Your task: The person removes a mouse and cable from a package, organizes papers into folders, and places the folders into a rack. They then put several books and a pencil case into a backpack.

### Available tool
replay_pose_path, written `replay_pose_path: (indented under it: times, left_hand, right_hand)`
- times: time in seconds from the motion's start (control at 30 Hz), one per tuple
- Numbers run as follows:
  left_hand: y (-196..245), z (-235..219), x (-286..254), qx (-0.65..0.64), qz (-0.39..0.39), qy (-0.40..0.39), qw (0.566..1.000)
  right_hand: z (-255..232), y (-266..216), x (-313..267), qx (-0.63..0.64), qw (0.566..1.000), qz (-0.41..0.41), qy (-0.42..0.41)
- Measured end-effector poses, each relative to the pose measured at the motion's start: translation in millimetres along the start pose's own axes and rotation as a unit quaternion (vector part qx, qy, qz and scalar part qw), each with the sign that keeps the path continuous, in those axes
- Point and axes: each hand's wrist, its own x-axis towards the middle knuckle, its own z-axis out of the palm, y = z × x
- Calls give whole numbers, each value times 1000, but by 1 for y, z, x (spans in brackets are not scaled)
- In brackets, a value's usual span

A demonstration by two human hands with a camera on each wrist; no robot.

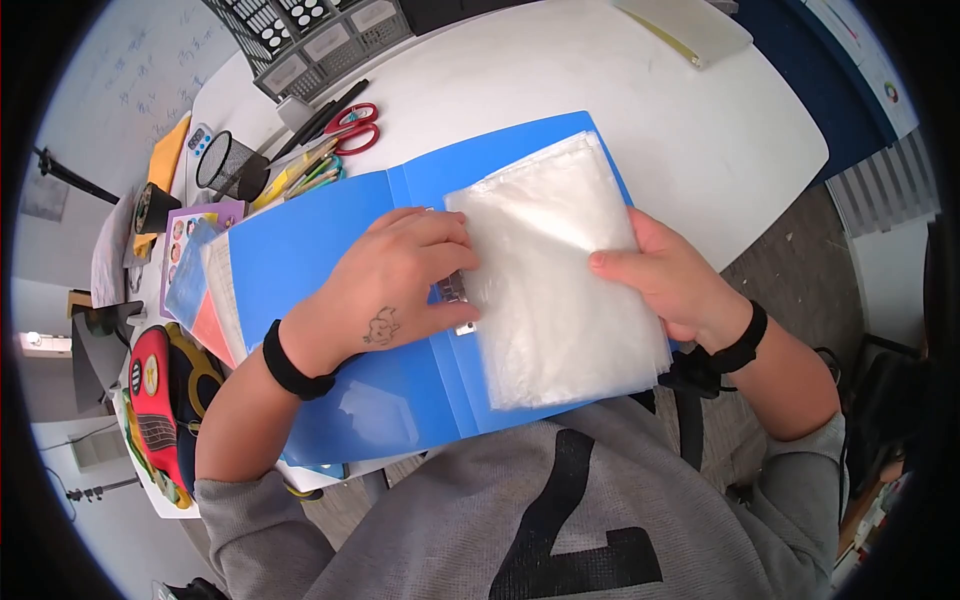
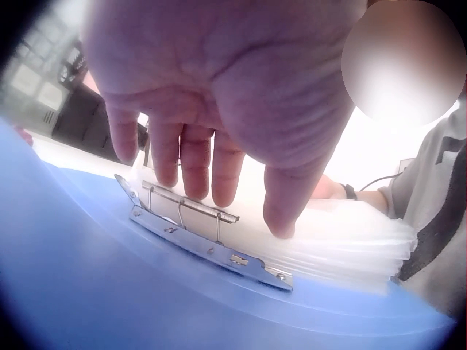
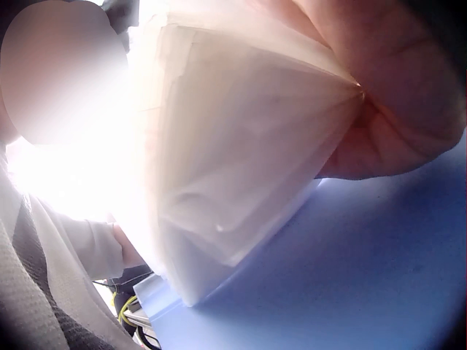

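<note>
A blue ring binder (image 1: 315,235) lies spread on the table, and a stack of clear plastic sleeves (image 1: 560,300) is over its right side. My right hand (image 1: 680,275) pinches the outer edge of the stack, thumb on top. In the right wrist view the sleeves (image 3: 233,146) bend and fan toward that grip, lifted above the blue cover. My left hand (image 1: 400,270) is over the spine, fingertips at the sleeves' inner edge. The left wrist view shows its fingers extended beside the metal ring mechanism (image 2: 204,244), whose prongs carry a thin bar; the thumb is close to the sleeves.
Left of the binder are a mesh pen cup (image 1: 232,168), red-handled scissors (image 1: 355,130), several pens and loose papers (image 1: 215,290). A red and black pouch (image 1: 155,400) sits at the left edge. Grey baskets (image 1: 325,50) stand at the back; a translucent folder (image 1: 690,30) lies at back right.
</note>
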Motion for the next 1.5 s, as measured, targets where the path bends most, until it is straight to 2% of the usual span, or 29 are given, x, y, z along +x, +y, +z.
replay_pose_path:
  times: [0.37,0.43,0.57,0.63,0.67,0.73,0.8,0.87,1.0,1.07,1.1,1.13,1.17,1.2,1.27,1.3,1.37,1.4,1.47,1.5]
  left_hand:
    - [-7,9,-6,-18,-17,-5,1000]
    - [-9,12,-7,-10,-1,-1,1000]
    - [-8,6,-5,-20,-13,-6,1000]
    - [-6,-3,-6,-19,-16,-32,999]
    - [-8,-5,-7,-22,-33,-19,999]
    - [-12,-6,-11,-47,-3,4,999]
    - [-13,-5,-15,-44,-13,25,999]
    - [-13,-3,-17,-45,-1,13,999]
    - [-9,1,-21,-47,-18,72,996]
    - [3,9,-19,-57,-69,278,956]
    - [16,0,-18,-54,-65,283,955]
    - [30,-11,-18,-271,-224,200,914]
    - [41,-19,-16,-465,-363,98,802]
    - [42,-12,-15,-461,-353,97,808]
    - [38,9,-16,-651,-323,121,676]
    - [45,7,-17,-648,-317,117,683]
    - [58,1,-21,-654,-233,111,711]
    - [60,0,-21,-653,-229,108,714]
    - [65,0,-21,-608,-239,115,748]
    - [66,4,-21,-609,-236,114,749]
  right_hand:
    - [3,9,8,25,999,12,-28]
    - [7,7,5,13,999,40,-4]
    - [5,7,6,-6,998,55,-14]
    - [5,4,7,55,997,45,-37]
    - [4,3,7,40,996,55,-50]
    - [3,5,8,70,995,60,-28]
    - [6,6,9,51,996,72,-30]
    - [3,10,11,78,994,78,-6]
    - [-9,10,13,94,992,84,-26]
    - [-7,8,10,124,992,24,-20]
    - [-7,8,9,120,992,18,-20]
    - [-9,9,8,129,991,-11,-28]
    - [-10,10,8,140,989,-41,-35]
    - [-10,10,7,139,988,-53,-32]
    - [-9,12,5,98,989,-101,-49]
    - [-9,14,3,100,988,-111,-45]
    - [-10,16,1,101,988,-104,-57]
    - [-9,16,-1,101,988,-109,-53]
    - [-10,13,-6,101,988,-94,-71]
    - [-14,11,-8,99,988,-96,-68]
